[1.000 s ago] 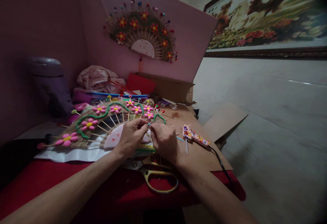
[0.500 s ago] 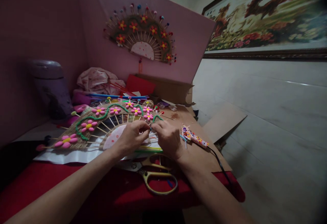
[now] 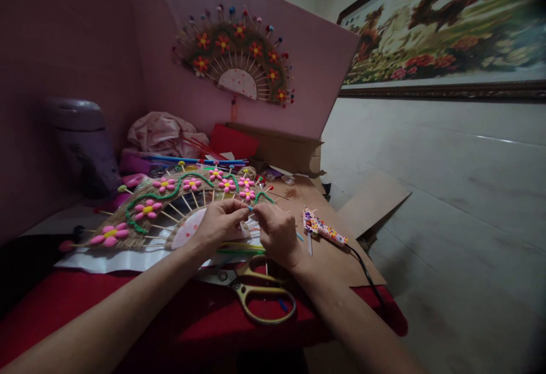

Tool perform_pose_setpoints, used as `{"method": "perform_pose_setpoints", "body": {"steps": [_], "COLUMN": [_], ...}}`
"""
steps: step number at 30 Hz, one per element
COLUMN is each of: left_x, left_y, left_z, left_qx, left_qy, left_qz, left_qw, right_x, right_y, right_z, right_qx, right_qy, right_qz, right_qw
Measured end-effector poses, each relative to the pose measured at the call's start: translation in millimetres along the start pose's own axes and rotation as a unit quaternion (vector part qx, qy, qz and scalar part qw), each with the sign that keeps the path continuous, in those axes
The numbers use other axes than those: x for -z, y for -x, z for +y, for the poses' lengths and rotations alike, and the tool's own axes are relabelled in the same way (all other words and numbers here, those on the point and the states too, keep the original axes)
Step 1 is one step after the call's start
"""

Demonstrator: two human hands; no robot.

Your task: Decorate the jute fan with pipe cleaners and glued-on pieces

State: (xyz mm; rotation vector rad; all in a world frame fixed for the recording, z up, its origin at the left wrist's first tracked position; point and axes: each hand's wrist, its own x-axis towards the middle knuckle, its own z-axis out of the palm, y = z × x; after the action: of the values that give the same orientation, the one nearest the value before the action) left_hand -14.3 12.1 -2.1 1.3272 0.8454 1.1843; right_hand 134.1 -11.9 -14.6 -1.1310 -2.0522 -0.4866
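Observation:
My left hand (image 3: pixel 224 220) is closed in a pinch in front of the twine fan. Facing it, my right hand (image 3: pixel 279 232) is closed too, its fingertips nearly touching the left ones. Between them shows a short bit of light-blue pipe cleaner (image 3: pixel 251 208); most of it is hidden by the fingers. The fan (image 3: pixel 128 206) lies behind the hands, with pink flowers (image 3: pixel 147 209), a wavy green pipe cleaner (image 3: pixel 179 183) and bead-tipped sticks along its edge. Below the right hand lie gold-handled scissors (image 3: pixel 267 300), blades to the left.
A flower-patterned glue gun (image 3: pixel 325 228) with a black cord rests on cardboard (image 3: pixel 336 266) at the right. A purple bottle (image 3: pixel 87 146) stands at the left. Behind the fan are blue pipe cleaners (image 3: pixel 191 161) and pink cloth (image 3: pixel 164 132). A finished-looking fan (image 3: pixel 239 58) hangs on the wall.
The fingertips have shifted slightly, and more of the light-blue piece shows between them. My right hand has turned a little. The fan, scissors and glue gun stay put.

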Motion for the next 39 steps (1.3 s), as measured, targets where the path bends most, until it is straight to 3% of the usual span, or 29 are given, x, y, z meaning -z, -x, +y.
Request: {"method": "perform_pose_setpoints", "body": {"steps": [3, 6, 11, 15, 18, 24, 29, 35, 39], "left_x": [4, 7, 8, 3, 0, 3, 7, 8, 8], "left_y": [0, 0, 0, 2, 2, -4, -5, -3, -1], "left_z": [4, 6, 8, 4, -3, -6, -1, 1, 4], "left_qx": [-0.05, -0.039, 0.026, 0.043, 0.027, -0.054, -0.116, -0.119, -0.077], "left_qy": [-0.116, -0.169, -0.116, 0.009, 0.035, -0.069, -0.218, -0.281, -0.21], "left_qz": [-0.012, -0.029, -0.055, -0.01, 0.026, 0.013, 0.004, -0.027, -0.049], "left_qw": [0.992, 0.984, 0.991, 0.999, 0.999, 0.996, 0.969, 0.952, 0.973], "right_x": [2, 2, 4, 0, -4, 0, 4, 2, 3], "right_y": [-1, -2, -3, -1, 2, 1, -1, -2, -3], "right_z": [5, 8, 8, 1, -3, 0, 2, 6, 7], "right_qx": [0.008, 0.034, 0.06, 0.043, 0.03, -0.018, -0.008, 0.036, 0.056], "right_qy": [0.037, 0.059, -0.01, -0.05, -0.026, 0.036, 0.103, 0.137, 0.082], "right_qz": [-0.009, -0.006, -0.022, -0.029, -0.028, -0.022, -0.041, -0.022, -0.025], "right_qw": [0.999, 0.998, 0.998, 0.997, 0.999, 0.999, 0.994, 0.99, 0.995]}}
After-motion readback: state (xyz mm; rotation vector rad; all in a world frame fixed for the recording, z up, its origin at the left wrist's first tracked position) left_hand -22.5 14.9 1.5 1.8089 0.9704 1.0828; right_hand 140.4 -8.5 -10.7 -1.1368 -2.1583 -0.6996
